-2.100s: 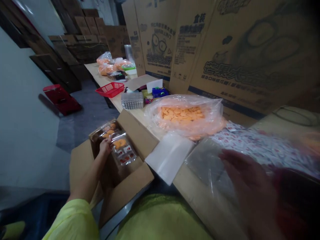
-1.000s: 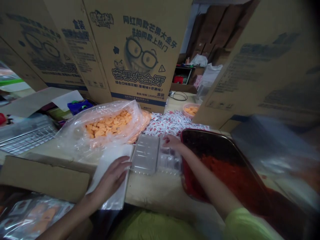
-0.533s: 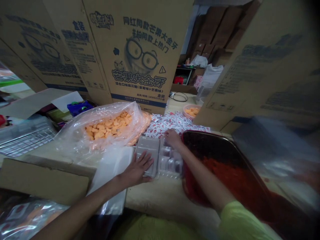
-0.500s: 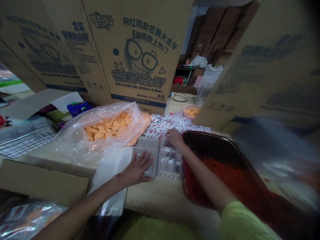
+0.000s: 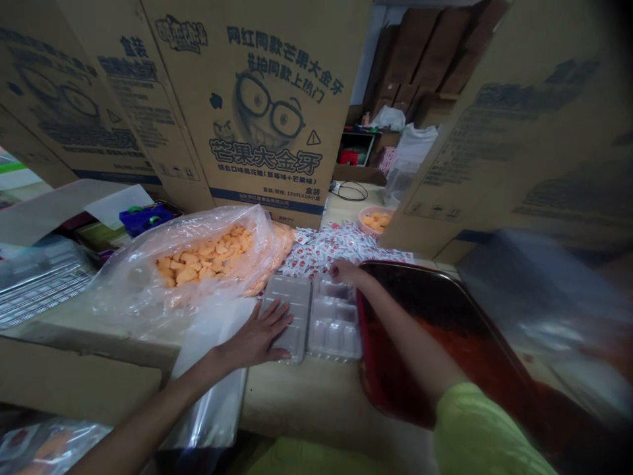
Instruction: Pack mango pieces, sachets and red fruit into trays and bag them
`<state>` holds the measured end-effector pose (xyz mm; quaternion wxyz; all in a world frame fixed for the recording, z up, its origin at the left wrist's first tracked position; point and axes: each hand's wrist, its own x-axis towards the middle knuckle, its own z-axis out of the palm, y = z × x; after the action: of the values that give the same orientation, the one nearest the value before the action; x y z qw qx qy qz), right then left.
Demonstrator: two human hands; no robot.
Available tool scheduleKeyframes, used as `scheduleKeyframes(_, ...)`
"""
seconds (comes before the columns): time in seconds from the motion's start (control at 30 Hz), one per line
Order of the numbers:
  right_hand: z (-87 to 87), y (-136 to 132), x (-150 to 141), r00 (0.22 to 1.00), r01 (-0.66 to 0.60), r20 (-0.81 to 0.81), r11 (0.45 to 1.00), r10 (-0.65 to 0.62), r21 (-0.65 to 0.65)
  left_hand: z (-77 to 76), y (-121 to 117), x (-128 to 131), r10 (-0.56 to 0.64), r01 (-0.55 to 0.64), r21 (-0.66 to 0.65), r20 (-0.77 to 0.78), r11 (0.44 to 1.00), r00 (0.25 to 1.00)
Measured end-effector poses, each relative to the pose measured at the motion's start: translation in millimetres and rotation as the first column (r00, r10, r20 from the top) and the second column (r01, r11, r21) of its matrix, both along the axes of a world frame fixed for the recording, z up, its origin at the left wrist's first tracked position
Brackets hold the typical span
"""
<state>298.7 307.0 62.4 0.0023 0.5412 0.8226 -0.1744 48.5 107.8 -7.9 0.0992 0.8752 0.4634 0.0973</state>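
Note:
My left hand [image 5: 260, 333] lies flat with spread fingers on a clear plastic tray part [image 5: 297, 310], which looks like the flat lid half. Beside it on the right is a compartmented clear plastic tray [image 5: 336, 338]. Over the far end of that tray is my right hand [image 5: 346, 270], its fingers curled together; whatever they may hold is hidden. Just beyond the fingers spreads a pile of small white sachets with red print [image 5: 341, 241]. An open clear bag [image 5: 133, 264] of orange candy pieces [image 5: 210, 257] lies to the left of the pile.
A dark red tub [image 5: 363, 369] with red-orange contents stands under my right forearm. Large cardboard boxes [image 5: 277, 165] wall the back and right. White plastic sheets [image 5: 212, 369] lie near my left forearm. A pink bowl [image 5: 376, 229] of orange pieces sits behind the sachets.
The view has shifted slightly. My right hand's fingers have curled in more tightly at the tray's far end. My left hand still rests on the flat tray half.

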Motion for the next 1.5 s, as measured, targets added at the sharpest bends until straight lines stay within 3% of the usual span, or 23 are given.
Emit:
scheduleKeyframes(0.47,1.1,21.9,-2.5,0.996,-0.072,0.033,0.981,0.079,-0.178,-8.5,5.5,-0.3,-0.005,0.004,0.016,0.033,1.000,0.999)
scheduleKeyframes(0.9,1.3,30.7,-6.8,0.987,-0.104,0.098,0.975,0.125,-0.195,-0.7,6.9,2.0,0.017,-0.017,-0.041,0.020,0.999,1.000)
scheduleKeyframes(1.5,-3.1,46.0,-2.2,0.979,-0.184,0.037,0.948,0.200,-0.260,-0.5,11.3,3.1,0.015,-0.015,-0.004,-0.014,1.000,1.000)
